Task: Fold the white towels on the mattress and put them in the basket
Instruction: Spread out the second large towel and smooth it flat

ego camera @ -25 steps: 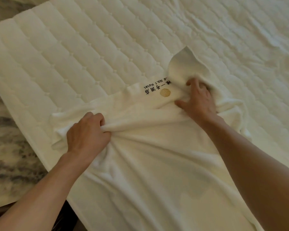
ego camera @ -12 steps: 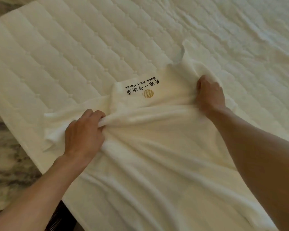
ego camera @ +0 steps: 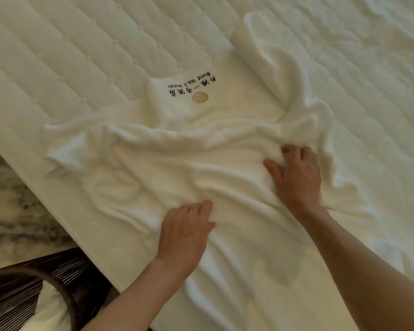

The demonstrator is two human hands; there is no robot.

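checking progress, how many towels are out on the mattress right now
1: the logo towel on the mattress, under the left hand and right hand. White cloth in the basket may be another; others may be offscreen.

The white towel (ego camera: pixel 225 144) in front of me carries one printed mark near its far edge. Line one, black Latin lettering (ego camera: pixel 189 81), reads "Bund No.1 Hotel". Line two, black Chinese characters (ego camera: pixel 193 88), reads "外滩一号酒店". Both lines appear upside down from my position. A round gold emblem (ego camera: pixel 200 97) with fine horizontal stripes sits just beside the characters, on my side.
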